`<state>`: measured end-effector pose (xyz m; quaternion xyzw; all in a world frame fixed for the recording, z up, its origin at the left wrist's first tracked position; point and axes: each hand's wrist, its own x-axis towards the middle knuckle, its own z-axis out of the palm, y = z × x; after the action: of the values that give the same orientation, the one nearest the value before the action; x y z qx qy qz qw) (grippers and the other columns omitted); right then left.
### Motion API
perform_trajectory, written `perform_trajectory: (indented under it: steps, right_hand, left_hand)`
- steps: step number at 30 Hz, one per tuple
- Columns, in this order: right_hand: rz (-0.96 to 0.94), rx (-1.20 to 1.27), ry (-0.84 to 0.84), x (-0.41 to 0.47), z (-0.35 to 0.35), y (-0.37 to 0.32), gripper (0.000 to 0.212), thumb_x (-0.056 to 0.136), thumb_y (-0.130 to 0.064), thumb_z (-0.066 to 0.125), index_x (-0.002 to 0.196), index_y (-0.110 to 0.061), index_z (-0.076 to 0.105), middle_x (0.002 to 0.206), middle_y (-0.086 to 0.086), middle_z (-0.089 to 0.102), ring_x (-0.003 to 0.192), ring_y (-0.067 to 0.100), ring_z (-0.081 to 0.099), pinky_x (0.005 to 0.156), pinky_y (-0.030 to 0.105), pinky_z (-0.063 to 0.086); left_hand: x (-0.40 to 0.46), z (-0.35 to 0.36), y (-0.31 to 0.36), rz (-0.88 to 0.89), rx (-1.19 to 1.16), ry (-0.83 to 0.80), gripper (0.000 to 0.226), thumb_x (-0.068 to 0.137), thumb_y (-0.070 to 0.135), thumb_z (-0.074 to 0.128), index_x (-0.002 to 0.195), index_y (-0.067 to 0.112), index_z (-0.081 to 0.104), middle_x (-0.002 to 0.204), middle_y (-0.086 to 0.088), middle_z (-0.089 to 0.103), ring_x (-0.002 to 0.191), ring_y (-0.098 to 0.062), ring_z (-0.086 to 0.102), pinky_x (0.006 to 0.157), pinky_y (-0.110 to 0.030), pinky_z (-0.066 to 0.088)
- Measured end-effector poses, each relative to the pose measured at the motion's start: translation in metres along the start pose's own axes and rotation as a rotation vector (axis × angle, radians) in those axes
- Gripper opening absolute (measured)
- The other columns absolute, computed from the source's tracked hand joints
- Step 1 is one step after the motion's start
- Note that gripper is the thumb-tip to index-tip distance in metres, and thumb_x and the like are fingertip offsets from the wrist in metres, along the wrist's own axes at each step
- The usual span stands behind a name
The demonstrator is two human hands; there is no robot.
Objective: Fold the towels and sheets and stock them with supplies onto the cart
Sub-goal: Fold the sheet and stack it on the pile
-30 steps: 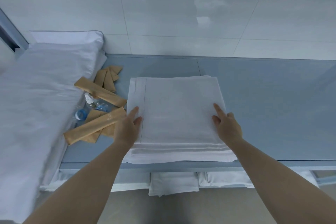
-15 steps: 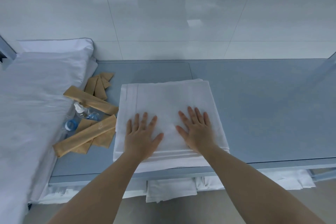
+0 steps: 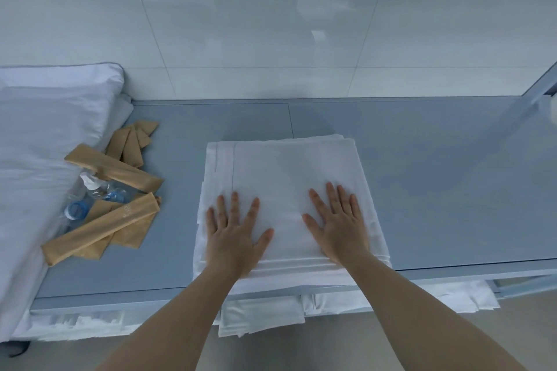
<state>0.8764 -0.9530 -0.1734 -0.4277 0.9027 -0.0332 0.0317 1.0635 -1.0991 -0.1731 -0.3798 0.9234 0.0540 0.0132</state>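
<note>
A folded white sheet (image 3: 286,166) lies stacked on the blue-grey top shelf of the cart (image 3: 437,178). My left hand (image 3: 233,235) presses flat on its near left part, fingers spread and straight. My right hand (image 3: 339,226) presses flat on its near right part in the same way. To the left lie several tan paper supply packets (image 3: 99,232) and clear plastic water bottles (image 3: 96,193) with blue and white caps.
A white pillow or bedding pile (image 3: 39,141) fills the shelf's left end. More folded white linens (image 3: 262,315) stick out from the shelf below. A glossy white tiled wall (image 3: 271,24) stands behind the cart; a cart post (image 3: 542,84) rises at far right.
A second ago both hands touched the sheet's side edges with pointed fingers; they then moved inward and laid flat on top. Since half a second ago they have spread slightly apart.
</note>
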Motion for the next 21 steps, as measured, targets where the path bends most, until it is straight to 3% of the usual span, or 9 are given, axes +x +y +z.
perform_trajectory:
  steps: [10,14,18,21]
  right_hand:
    - [-0.034,-0.045,-0.011,-0.009,-0.007,0.049,0.064,0.082,-0.071,-0.011,0.140,-0.047,-0.024,0.160,-0.003,-0.015,0.147,0.018,-0.015,0.117,0.037,-0.017]
    - [-0.044,-0.155,-0.001,0.003,-0.012,0.063,0.074,0.082,-0.069,-0.015,0.149,-0.037,-0.011,0.162,0.002,-0.006,0.149,0.018,-0.007,0.116,0.038,-0.017]
    - [0.063,-0.135,-0.028,0.033,-0.020,0.086,0.076,0.087,-0.067,-0.006,0.152,-0.029,-0.009,0.160,0.000,-0.016,0.146,0.014,-0.020,0.118,0.041,-0.013]
    - [0.056,-0.069,-0.081,0.049,-0.024,0.092,0.074,0.089,-0.067,0.000,0.152,-0.029,-0.010,0.160,-0.004,-0.018,0.146,0.011,-0.018,0.120,0.042,-0.007]
  left_hand:
    - [-0.013,0.004,0.051,-0.023,-0.035,-0.005,0.079,0.078,0.077,-0.004,0.150,0.043,-0.011,0.159,-0.011,-0.022,0.142,-0.036,-0.028,0.115,-0.053,-0.014]
    - [-0.012,0.006,0.049,-0.044,-0.073,0.010,0.078,0.079,0.078,0.001,0.149,0.045,-0.008,0.157,-0.018,-0.021,0.142,-0.036,-0.027,0.116,-0.052,-0.013]
    - [-0.013,0.009,0.049,-0.039,-0.063,0.038,0.076,0.081,0.077,0.003,0.150,0.045,-0.007,0.158,-0.019,-0.018,0.143,-0.036,-0.024,0.117,-0.051,-0.010]
    - [-0.012,0.007,0.052,-0.045,-0.064,0.029,0.077,0.080,0.077,0.001,0.149,0.045,-0.008,0.157,-0.019,-0.021,0.143,-0.036,-0.025,0.117,-0.051,-0.011]
